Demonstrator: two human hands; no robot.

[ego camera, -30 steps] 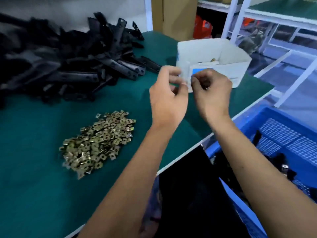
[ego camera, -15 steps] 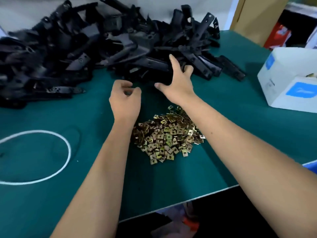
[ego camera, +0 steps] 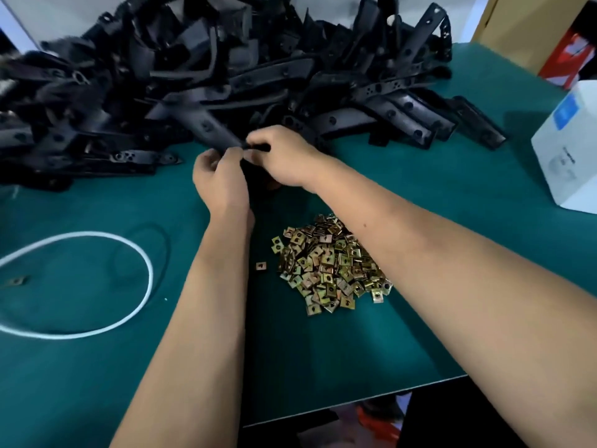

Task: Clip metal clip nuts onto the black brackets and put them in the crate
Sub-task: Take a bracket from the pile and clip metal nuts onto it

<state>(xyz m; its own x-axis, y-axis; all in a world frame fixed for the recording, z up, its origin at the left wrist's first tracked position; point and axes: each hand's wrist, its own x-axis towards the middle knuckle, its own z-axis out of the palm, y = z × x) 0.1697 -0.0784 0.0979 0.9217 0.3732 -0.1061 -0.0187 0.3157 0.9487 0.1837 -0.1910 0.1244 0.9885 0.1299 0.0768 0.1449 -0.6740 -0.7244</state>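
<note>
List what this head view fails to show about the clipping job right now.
- Crate: not in the head view at all.
- Clip nut in the left hand: hidden by its curled fingers, so whether one is held is unclear.
- Bracket held by the right hand: mostly covered by both hands.
- White box: cut off by the right edge, contents unseen.
- Bracket pile: far left blurred.

black brackets (ego camera: 226,69), brass-gold clip nuts (ego camera: 329,266), teal table (ego camera: 436,195), white ring (ego camera: 97,279)
</note>
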